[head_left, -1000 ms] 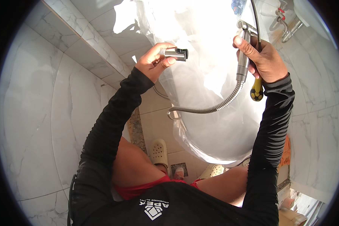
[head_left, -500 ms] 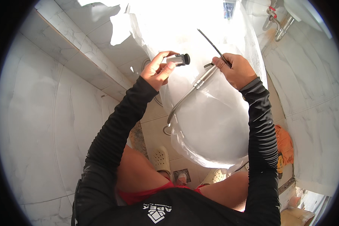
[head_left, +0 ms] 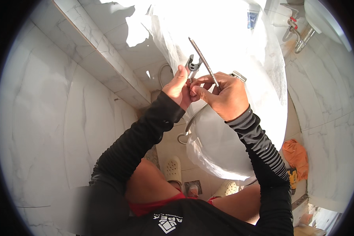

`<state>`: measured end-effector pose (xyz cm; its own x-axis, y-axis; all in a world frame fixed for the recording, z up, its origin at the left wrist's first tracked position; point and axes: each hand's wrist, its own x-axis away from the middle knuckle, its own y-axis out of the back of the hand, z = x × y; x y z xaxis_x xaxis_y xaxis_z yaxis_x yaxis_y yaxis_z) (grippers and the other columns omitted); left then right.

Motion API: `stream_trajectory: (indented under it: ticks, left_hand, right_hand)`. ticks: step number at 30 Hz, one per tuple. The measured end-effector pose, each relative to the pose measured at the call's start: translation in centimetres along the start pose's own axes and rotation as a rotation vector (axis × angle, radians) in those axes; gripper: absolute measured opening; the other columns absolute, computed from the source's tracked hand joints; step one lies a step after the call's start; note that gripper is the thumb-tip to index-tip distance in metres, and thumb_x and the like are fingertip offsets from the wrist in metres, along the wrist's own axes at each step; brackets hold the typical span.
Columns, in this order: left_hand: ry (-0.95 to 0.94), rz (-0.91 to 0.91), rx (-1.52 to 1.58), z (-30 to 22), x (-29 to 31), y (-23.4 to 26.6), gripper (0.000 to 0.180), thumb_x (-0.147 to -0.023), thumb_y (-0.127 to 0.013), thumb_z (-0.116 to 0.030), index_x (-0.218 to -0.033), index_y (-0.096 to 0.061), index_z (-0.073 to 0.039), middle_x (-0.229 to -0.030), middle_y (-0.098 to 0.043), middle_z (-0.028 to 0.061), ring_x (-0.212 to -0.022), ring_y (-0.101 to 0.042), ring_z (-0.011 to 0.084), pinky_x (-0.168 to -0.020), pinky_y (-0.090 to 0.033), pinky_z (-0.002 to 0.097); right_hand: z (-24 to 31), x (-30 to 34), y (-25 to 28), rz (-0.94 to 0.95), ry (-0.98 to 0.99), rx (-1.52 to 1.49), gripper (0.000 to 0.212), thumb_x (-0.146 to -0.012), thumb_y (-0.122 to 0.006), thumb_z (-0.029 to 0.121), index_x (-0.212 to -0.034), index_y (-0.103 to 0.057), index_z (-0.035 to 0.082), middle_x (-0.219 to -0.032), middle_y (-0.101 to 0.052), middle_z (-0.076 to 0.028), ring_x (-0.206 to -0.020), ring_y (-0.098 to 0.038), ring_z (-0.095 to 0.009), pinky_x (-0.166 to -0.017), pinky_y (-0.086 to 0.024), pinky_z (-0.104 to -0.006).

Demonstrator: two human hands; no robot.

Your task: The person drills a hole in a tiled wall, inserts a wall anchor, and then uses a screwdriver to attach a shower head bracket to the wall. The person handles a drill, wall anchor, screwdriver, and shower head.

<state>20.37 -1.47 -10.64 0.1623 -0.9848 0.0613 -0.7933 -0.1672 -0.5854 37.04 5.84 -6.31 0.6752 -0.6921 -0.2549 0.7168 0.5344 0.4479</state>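
Head view: the left hand [head_left: 179, 87] pinches a small metal fitting [head_left: 192, 65] at the picture's centre. At its three o'clock, touching it, the right hand [head_left: 224, 96] grips a thin metal rod [head_left: 202, 59] pointing to eleven o'clock. A ribbed metal hose [head_left: 192, 118] hangs toward six o'clock over the plastic-wrapped toilet [head_left: 240, 47]

I see my left hand [head_left: 179, 87] and right hand [head_left: 223, 96] touching, close together over a white toilet wrapped in clear plastic [head_left: 240, 129]. My right hand pinches a thin metal tool [head_left: 202, 61] that points up. My left hand holds a small metal part [head_left: 192, 65], and a bendy silver hose [head_left: 192, 118] hangs below.
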Motion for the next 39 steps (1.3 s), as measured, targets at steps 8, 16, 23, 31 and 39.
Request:
stream_trajectory:
  ticks: [8, 16, 23, 31, 39]
  left_hand:
    - [0.017, -0.169, -0.102, 2.1, 0.5, -0.2, 0.046, -0.110, -0.031, -0.046, -0.114, -0.052, -0.005, -0.099, -0.058, 0.0087, -0.089, -0.056, 0.0180, -0.086, -0.050, 0.0373]
    - [0.059, -0.130, 0.202, 2.4, 0.9, -1.0, 0.039, -0.110, -0.034, -0.041, -0.111, -0.051, -0.006, -0.101, -0.059, 0.0081, -0.098, -0.058, 0.0216, -0.089, -0.048, 0.0373]
    - [0.044, 0.180, 0.100, 1.6, 2.0, -0.4, 0.046, -0.108, -0.040, -0.049, -0.124, -0.053, -0.007, -0.090, -0.050, 0.0016, -0.082, -0.042, 0.0136, -0.077, -0.039, 0.0316]
    - [0.187, 0.222, -0.003, 2.8, 3.5, -1.7, 0.040, -0.109, -0.036, -0.042, -0.124, -0.050, -0.008, -0.092, -0.045, 0.0024, -0.081, -0.036, 0.0131, -0.075, -0.035, 0.0305]
    - [0.303, 0.278, 0.197, 4.4, 3.3, -1.2, 0.040, -0.109, -0.038, -0.043, -0.113, -0.056, -0.007, -0.087, -0.046, 0.0023, -0.078, -0.037, 0.0137, -0.073, -0.036, 0.0301]
  right_hand:
    - [-2.3, 0.4, -2.4, -0.126, 0.160, 0.297, 0.021, -0.079, -0.082, 0.025, -0.086, -0.077, 0.006, -0.077, -0.064, -0.004, -0.058, -0.057, -0.017, -0.056, -0.048, -0.0310]
    - [-2.0, 0.3, -1.7, -0.059, 0.166, 0.100, 0.014, -0.080, -0.080, 0.017, -0.086, -0.076, 0.005, -0.078, -0.063, -0.003, -0.059, -0.056, -0.011, -0.055, -0.045, -0.0267]
    - [0.8, -0.4, 4.6, 0.107, 0.085, -0.467, 0.016, -0.088, -0.073, 0.005, -0.101, -0.070, -0.004, -0.086, -0.073, -0.007, -0.076, -0.068, -0.009, -0.069, -0.054, -0.0215]
    - [-0.7, -1.3, 7.5, 0.375, -0.126, -0.209, 0.019, -0.091, -0.078, 0.019, -0.098, -0.075, 0.002, -0.079, -0.071, -0.004, -0.057, -0.051, -0.004, -0.050, -0.039, -0.0202]
    - [-2.9, -2.3, 7.4, 0.575, -0.244, -0.440, 0.027, -0.086, -0.082, 0.019, -0.100, -0.073, -0.003, -0.071, -0.066, -0.002, -0.052, -0.047, -0.004, -0.046, -0.036, -0.0200]
